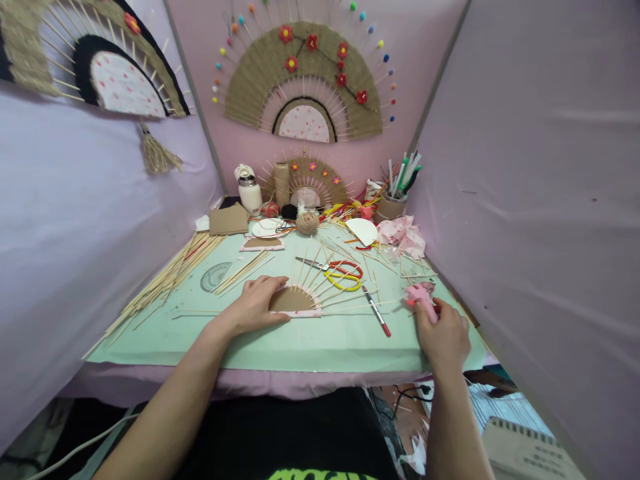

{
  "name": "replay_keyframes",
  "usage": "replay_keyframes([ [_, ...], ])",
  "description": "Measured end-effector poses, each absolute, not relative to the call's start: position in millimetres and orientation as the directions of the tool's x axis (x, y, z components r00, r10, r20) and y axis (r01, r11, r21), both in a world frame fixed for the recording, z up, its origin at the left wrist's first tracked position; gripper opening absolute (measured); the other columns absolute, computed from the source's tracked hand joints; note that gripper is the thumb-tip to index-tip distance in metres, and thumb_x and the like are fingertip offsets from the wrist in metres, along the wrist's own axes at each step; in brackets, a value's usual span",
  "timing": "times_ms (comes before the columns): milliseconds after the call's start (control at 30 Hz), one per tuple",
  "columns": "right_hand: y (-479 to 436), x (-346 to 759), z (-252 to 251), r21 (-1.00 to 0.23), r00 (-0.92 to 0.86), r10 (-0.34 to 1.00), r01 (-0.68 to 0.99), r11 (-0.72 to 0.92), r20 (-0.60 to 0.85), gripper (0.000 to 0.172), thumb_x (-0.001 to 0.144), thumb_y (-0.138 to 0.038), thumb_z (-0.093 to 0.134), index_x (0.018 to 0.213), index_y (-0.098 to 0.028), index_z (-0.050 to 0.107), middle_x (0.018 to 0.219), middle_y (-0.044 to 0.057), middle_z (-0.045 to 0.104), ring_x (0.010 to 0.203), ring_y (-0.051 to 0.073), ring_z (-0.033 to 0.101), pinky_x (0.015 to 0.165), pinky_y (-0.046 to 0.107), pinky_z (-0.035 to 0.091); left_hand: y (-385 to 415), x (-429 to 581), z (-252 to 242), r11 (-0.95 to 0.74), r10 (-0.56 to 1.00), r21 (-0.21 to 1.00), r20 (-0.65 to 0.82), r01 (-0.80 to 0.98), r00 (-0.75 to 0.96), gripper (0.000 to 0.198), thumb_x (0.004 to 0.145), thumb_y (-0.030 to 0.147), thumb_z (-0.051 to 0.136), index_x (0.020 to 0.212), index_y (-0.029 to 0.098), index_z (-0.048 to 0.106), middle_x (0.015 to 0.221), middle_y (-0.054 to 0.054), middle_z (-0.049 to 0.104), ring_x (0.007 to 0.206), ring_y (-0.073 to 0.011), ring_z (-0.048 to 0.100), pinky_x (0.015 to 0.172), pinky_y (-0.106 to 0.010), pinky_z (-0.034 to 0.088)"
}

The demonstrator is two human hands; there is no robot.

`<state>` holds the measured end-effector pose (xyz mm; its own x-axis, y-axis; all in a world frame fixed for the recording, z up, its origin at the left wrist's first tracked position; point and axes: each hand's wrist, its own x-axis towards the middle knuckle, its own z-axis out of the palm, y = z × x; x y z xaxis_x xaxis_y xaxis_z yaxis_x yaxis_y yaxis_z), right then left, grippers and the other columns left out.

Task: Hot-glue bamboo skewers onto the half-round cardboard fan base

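Green tabletop [325, 348]; pink back wall [420, 40]; left grip [257, 304] holding cardboard semicircle [293, 302], right grip [445, 335] glue gun [423, 299].

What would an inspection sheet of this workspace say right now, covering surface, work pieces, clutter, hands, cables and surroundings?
Surface: pale green table cover, largely covered with materials toward the back.
Work pieces: cardboard half-circle with patterned edging, thin sticks fanning from its curved side; pink glue gun.
Clutter: scissors, marker, protractor, loose sticks along the left.
Hands: left hand spans the half-circle's left end; right hand grips the glue gun.
Cables: black cord below the table, right; white cable lower left; glue gun's lead cannot be made out.
Surroundings: decorated fans on back and left walls.
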<state>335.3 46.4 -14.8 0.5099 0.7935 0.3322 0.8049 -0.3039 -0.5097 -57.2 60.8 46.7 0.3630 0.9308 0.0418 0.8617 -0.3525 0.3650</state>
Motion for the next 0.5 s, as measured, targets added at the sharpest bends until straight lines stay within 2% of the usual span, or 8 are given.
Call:
replay_keyframes([
  [367, 46.8, 337.2, -17.7, -0.517, 0.508, 0.789, 0.805, -0.293, 0.345, 0.062, 0.085, -0.054, 0.045, 0.125, -0.009, 0.062, 0.117, 0.021, 0.065, 0.111, 0.037, 0.050, 0.088, 0.045, 0.041, 59.3, -58.7, 46.1, -0.373, 0.924, 0.339, 0.050, 0.864, 0.379, 0.072, 0.080, 0.054, 0.067, 0.140, 0.021, 0.046, 0.142, -0.012, 0.054, 0.132, -0.0337, 0.044, 0.107, -0.047, 0.031],
  [500, 46.3, 336.2, -15.7, -0.517, 0.512, 0.792, 0.801, -0.301, 0.333, 0.062, 0.085, -0.054, 0.046, 0.124, -0.009, 0.063, 0.117, 0.021, 0.065, 0.111, 0.037, 0.050, 0.087, 0.045, 0.041, 66.9, -55.9, 49.0, -0.398, 0.917, 0.321, 0.129, 0.860, 0.377, 0.050, 0.091, 0.044, 0.057, 0.136, 0.022, 0.052, 0.140, -0.011, 0.057, 0.131, -0.0313, 0.044, 0.103, -0.046, 0.032],
])
